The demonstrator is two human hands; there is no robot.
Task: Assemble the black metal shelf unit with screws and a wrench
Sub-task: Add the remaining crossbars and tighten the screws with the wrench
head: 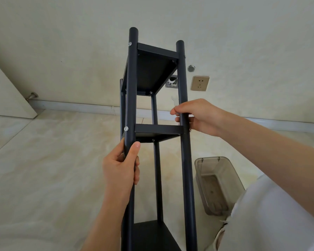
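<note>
Shelf unit (158, 131), black tubes and three flat shelves, tilts over the floor (43, 160) toward the wall. My left hand (121, 167) grips its near-left post; right hand (198, 116) fingers wrap the right post. Silver screws (126, 128) dot the joints.

A pale cream plastered wall (62, 42) met a glossy beige marble-patterned tile floor (43, 160) along a light grey skirting board (80, 105). A gold-coloured square wall socket (200, 83) sat low on the wall. A white door (5, 95) stood at left, and a translucent grey plastic bin (216, 185) lay on the floor.
</note>
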